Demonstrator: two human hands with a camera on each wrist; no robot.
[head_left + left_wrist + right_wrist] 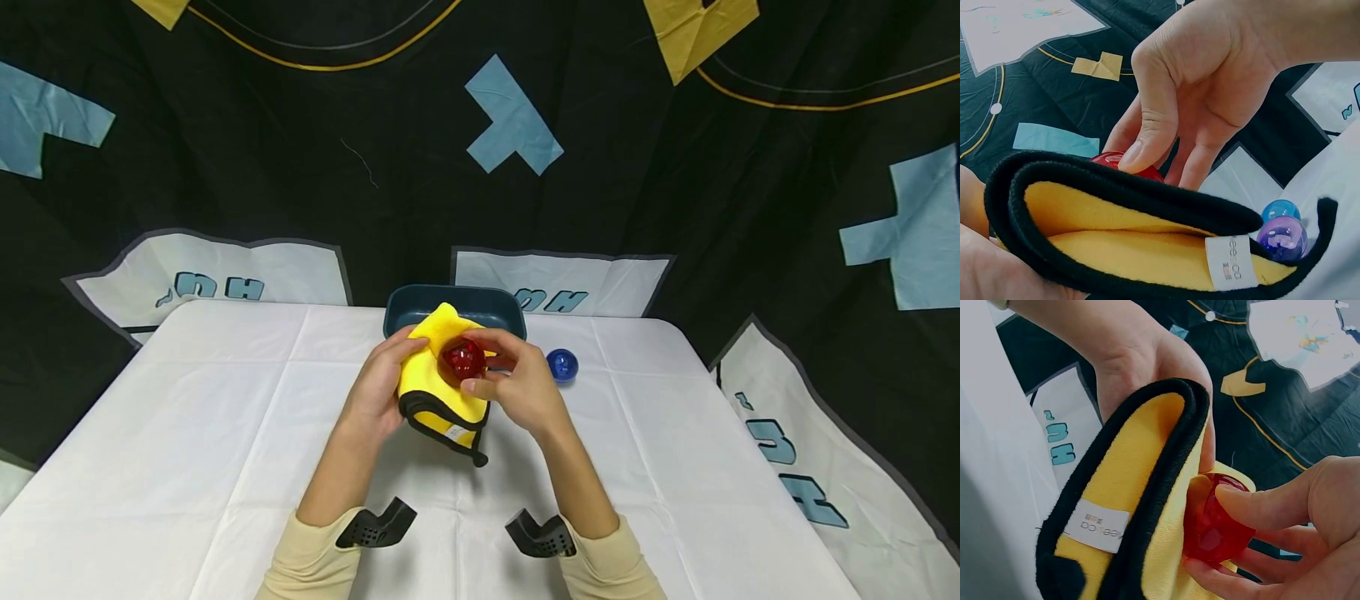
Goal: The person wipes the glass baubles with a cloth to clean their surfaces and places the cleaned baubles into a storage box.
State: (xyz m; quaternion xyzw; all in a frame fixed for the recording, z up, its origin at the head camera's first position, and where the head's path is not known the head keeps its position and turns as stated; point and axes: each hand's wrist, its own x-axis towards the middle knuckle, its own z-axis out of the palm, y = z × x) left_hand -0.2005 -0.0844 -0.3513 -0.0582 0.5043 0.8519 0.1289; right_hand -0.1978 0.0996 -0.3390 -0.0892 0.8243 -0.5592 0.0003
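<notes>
A yellow cloth (420,379) with black edging and a white tag hangs folded over in my left hand (377,385), which grips its left side above the table. My right hand (531,385) holds a clear red ball (463,360) between thumb and fingers, against the cloth's yellow face. In the right wrist view the red ball (1222,528) touches the cloth, and the thumb lies across its near side. From the left wrist, most of the red ball (1110,159) is hidden behind the folded black edge.
Behind the hands stands a dark teal bin (495,302), its inside partly covered by the cloth. A blue ball (562,365) lies on the white table (247,400) to the right. The left wrist view also shows a purple ball (1283,240) near it. Black fabric hangs behind.
</notes>
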